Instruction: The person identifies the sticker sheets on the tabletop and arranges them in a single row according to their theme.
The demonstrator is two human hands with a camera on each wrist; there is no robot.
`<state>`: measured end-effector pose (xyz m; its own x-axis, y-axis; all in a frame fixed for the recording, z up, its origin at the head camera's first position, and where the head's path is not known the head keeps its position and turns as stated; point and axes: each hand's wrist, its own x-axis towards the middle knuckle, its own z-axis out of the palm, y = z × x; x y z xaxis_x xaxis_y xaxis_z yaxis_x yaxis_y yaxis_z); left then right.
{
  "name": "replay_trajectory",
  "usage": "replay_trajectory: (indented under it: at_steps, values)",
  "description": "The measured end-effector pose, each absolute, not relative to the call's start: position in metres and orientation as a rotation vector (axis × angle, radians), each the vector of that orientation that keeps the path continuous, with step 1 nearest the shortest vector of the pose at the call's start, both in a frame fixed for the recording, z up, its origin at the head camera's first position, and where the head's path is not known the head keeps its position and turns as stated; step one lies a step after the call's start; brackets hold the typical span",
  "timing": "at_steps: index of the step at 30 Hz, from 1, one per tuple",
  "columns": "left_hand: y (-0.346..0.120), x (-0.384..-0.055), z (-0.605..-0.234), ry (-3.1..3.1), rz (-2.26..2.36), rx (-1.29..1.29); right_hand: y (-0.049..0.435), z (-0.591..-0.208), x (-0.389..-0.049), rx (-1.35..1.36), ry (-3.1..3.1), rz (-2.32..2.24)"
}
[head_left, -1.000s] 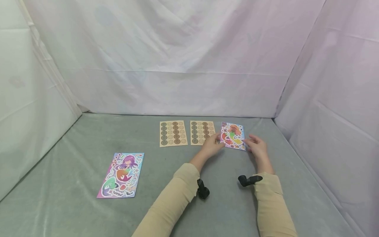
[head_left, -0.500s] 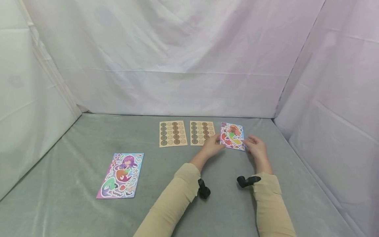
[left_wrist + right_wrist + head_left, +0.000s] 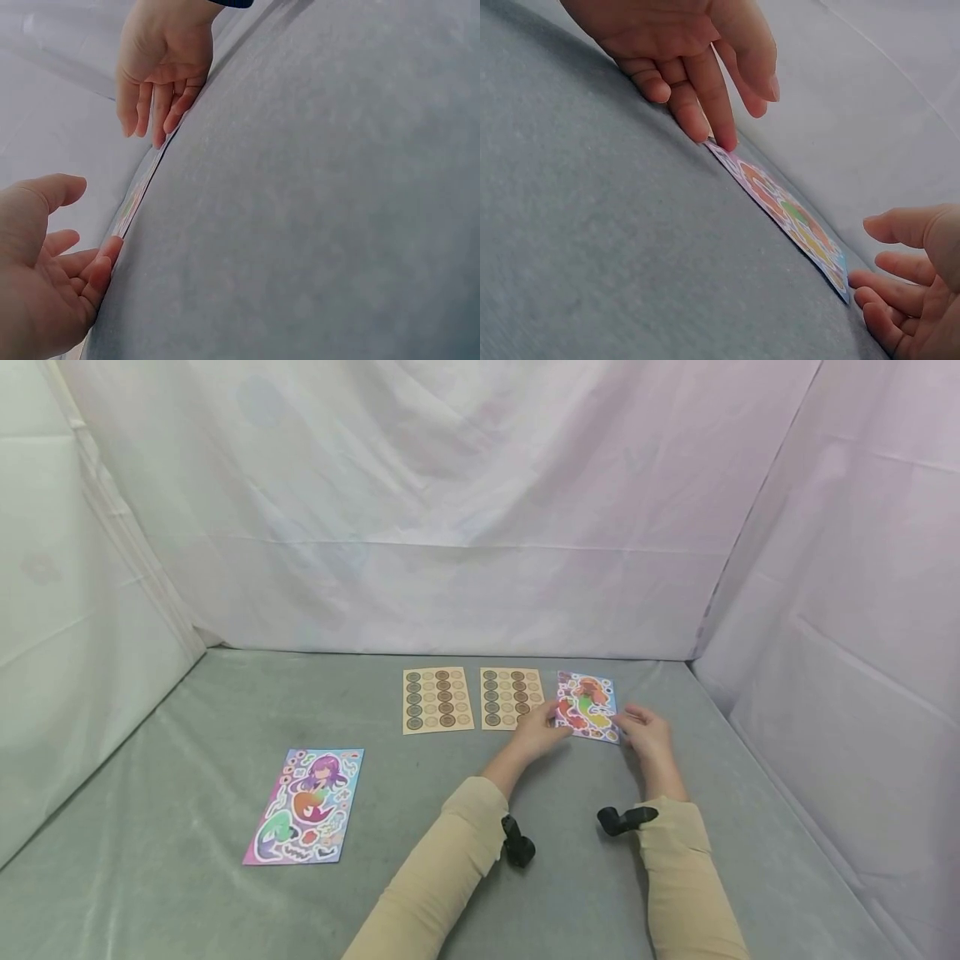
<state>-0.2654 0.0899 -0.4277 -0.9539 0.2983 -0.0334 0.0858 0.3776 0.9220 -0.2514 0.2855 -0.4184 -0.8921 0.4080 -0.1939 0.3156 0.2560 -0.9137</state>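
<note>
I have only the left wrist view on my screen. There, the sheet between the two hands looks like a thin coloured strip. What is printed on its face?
Observer: The head view shows this printed sheet from above: a figure with reddish hair, with smaller designs around it.

Operator: Thank you, this was not readable for me. Do you also see other sheets, and where do they lie?

Observer: Yes, three more in the head view. Two beige sheets with round designs, one and its neighbour, lie side by side to its left; the purple-haired mermaid sheet lies farther left and lower in that view, apart from both the left hand and the right hand.
</note>
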Motion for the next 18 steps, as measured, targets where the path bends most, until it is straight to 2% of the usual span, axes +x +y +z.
replay_trajectory:
  at_steps: [18]
  values:
    - [0.0930, -0.2627, -0.4331, 2.409, 1.809, 0.259, 0.2851, -0.4189, -0.2530, -0.734, -2.363, 1.777]
